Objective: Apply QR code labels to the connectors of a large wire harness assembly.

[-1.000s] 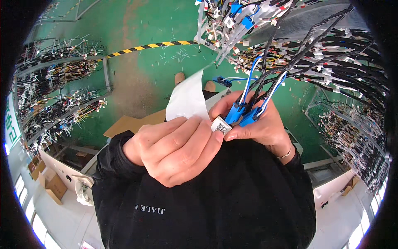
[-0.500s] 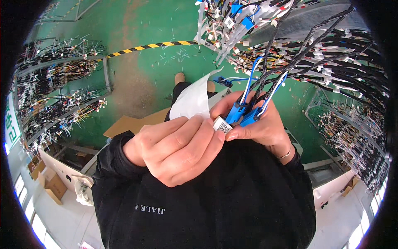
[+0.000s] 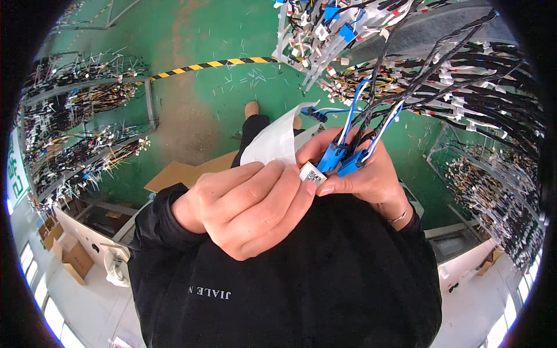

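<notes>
My left hand (image 3: 252, 211) is closed, with a translucent white sheet (image 3: 271, 142) standing up from behind its fingers. Its fingertips touch a small white label (image 3: 312, 174) bearing a square printed code. My right hand (image 3: 371, 177) is wrapped round black-taped wire bundles that end in two blue connectors, one upright connector (image 3: 332, 156) and one tilted connector (image 3: 351, 165). Blue and white wires run up from these. The label sits at my right thumb and beside the connectors; whether it is stuck to a wire is hidden. Another dark blue connector (image 3: 313, 113) hangs beyond the sheet.
Wire harnesses (image 3: 464, 81) hang thickly at the upper right, with more harness racks (image 3: 87, 87) at the left and right. Yellow-black tape (image 3: 214, 64) crosses the green floor (image 3: 191, 35), among scattered scraps. Flat cardboard (image 3: 180, 174) lies near my legs; a cardboard box (image 3: 75, 261) stands lower left.
The white sheet has tilted slightly to the right and its top edge has dropped a little. Both hands have stayed nearly in place, with the label still between them.
</notes>
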The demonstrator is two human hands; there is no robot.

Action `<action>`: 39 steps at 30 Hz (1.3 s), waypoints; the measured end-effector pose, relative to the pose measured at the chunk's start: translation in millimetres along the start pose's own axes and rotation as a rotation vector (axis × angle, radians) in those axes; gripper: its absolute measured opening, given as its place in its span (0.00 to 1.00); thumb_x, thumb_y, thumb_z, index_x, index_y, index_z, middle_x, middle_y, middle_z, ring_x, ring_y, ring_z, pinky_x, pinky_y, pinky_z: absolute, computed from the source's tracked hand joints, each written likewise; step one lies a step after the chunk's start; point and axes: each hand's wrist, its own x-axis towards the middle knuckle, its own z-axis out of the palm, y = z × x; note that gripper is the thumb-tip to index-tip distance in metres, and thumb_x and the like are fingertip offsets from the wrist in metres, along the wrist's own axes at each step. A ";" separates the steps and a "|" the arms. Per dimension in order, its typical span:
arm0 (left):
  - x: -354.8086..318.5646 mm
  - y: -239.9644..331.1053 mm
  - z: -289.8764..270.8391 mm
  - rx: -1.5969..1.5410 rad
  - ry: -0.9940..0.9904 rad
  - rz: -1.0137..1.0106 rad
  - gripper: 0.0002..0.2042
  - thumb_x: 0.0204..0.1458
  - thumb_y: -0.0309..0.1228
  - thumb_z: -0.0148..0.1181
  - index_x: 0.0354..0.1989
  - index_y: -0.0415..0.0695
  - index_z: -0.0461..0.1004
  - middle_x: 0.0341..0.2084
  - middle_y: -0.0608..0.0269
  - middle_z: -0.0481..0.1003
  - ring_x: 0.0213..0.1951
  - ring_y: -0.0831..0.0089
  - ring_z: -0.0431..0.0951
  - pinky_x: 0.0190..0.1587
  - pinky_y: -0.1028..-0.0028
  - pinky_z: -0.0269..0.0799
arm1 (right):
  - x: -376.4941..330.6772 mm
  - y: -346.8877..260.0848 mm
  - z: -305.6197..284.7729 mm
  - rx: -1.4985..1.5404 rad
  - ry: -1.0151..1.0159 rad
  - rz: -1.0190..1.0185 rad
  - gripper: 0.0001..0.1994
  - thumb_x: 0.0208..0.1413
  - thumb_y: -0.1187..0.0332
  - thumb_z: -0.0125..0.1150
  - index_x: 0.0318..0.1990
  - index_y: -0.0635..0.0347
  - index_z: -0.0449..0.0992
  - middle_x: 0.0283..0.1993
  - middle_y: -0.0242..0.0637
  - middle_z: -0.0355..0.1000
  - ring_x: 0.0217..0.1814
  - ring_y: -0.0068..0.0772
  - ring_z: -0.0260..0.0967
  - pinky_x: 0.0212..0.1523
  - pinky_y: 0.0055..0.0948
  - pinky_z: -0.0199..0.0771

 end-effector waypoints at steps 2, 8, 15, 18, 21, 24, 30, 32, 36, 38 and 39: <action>1.5 -1.9 0.8 0.018 0.016 0.021 0.10 0.36 0.22 0.62 0.30 0.37 0.80 0.30 0.59 0.76 0.31 0.70 0.77 0.29 0.79 0.74 | -0.8 -1.0 0.7 0.005 0.017 0.000 0.19 0.41 0.76 0.75 0.43 0.66 0.77 0.40 0.33 0.76 0.40 0.20 0.72 0.44 0.22 0.73; 3.6 -5.6 1.9 -0.007 -0.043 0.019 0.11 0.35 0.22 0.64 0.31 0.36 0.80 0.32 0.60 0.76 0.32 0.71 0.75 0.29 0.78 0.74 | -0.5 -0.5 -0.1 -0.026 0.044 -0.001 0.19 0.42 0.76 0.74 0.43 0.66 0.76 0.37 0.31 0.76 0.38 0.20 0.72 0.43 0.22 0.74; 9.9 -12.5 -3.2 -0.173 -0.183 -0.079 0.19 0.36 0.28 0.67 0.39 0.33 0.79 0.39 0.55 0.73 0.36 0.63 0.76 0.33 0.71 0.76 | 0.0 -2.2 -0.8 0.052 0.094 -0.009 0.18 0.44 0.78 0.72 0.45 0.66 0.76 0.36 0.31 0.77 0.38 0.20 0.74 0.43 0.22 0.75; 9.0 -16.6 -4.4 -0.225 -0.276 -0.134 0.24 0.38 0.36 0.68 0.44 0.34 0.78 0.43 0.54 0.71 0.38 0.60 0.76 0.39 0.67 0.75 | 0.7 2.8 -5.4 0.060 0.129 -0.070 0.18 0.45 0.78 0.71 0.46 0.67 0.76 0.37 0.33 0.77 0.39 0.22 0.76 0.44 0.23 0.77; 4.2 -10.8 -3.1 -0.339 -0.228 -0.261 0.20 0.43 0.37 0.66 0.43 0.36 0.79 0.43 0.54 0.72 0.38 0.58 0.76 0.40 0.65 0.75 | -2.7 2.1 -4.1 0.094 0.131 -0.018 0.19 0.45 0.77 0.71 0.47 0.67 0.76 0.38 0.34 0.77 0.40 0.23 0.76 0.44 0.23 0.77; 2.9 -17.6 -12.5 -0.512 -0.194 -0.287 0.15 0.37 0.30 0.69 0.34 0.37 0.79 0.40 0.53 0.73 0.39 0.55 0.76 0.39 0.64 0.76 | -3.9 12.5 -6.0 0.128 0.167 -0.083 0.19 0.45 0.76 0.72 0.47 0.67 0.76 0.38 0.34 0.77 0.40 0.23 0.75 0.45 0.24 0.77; -28.2 3.1 7.0 -0.903 0.276 -1.394 0.29 0.51 0.33 0.63 0.59 0.43 0.56 0.47 0.53 0.66 0.50 0.66 0.69 0.56 0.67 0.62 | -5.5 4.3 -9.9 0.123 0.120 -0.085 0.19 0.46 0.78 0.70 0.48 0.66 0.74 0.44 0.34 0.75 0.41 0.22 0.74 0.46 0.24 0.75; -22.1 -1.3 10.7 -1.250 0.218 -1.565 0.35 0.52 0.28 0.64 0.65 0.45 0.48 0.47 0.52 0.70 0.50 0.68 0.71 0.54 0.68 0.66 | 0.0 7.1 -13.9 0.097 0.140 -0.107 0.17 0.48 0.78 0.67 0.48 0.66 0.74 0.43 0.34 0.75 0.41 0.22 0.74 0.45 0.24 0.76; -6.3 -3.0 14.8 -1.433 0.286 -1.621 0.41 0.52 0.19 0.61 0.70 0.49 0.41 0.48 0.47 0.72 0.50 0.66 0.73 0.49 0.68 0.71 | 1.9 -0.8 -7.9 0.080 0.230 -0.084 0.20 0.45 0.79 0.67 0.48 0.68 0.72 0.44 0.40 0.74 0.40 0.30 0.75 0.41 0.27 0.78; 2.7 -8.7 14.8 -1.499 0.227 -1.601 0.42 0.51 0.17 0.60 0.71 0.50 0.40 0.49 0.46 0.72 0.51 0.64 0.73 0.50 0.67 0.72 | -7.3 -11.9 -2.6 -0.069 0.286 -0.074 0.19 0.46 0.76 0.68 0.48 0.65 0.73 0.43 0.37 0.75 0.40 0.26 0.74 0.44 0.26 0.76; 1.8 -11.5 22.7 -1.500 0.227 -1.554 0.42 0.51 0.16 0.59 0.71 0.51 0.40 0.49 0.46 0.72 0.51 0.63 0.74 0.51 0.67 0.72 | -5.8 -17.5 -3.8 -0.162 0.270 -0.098 0.18 0.47 0.73 0.68 0.48 0.61 0.75 0.41 0.33 0.75 0.40 0.21 0.72 0.46 0.25 0.74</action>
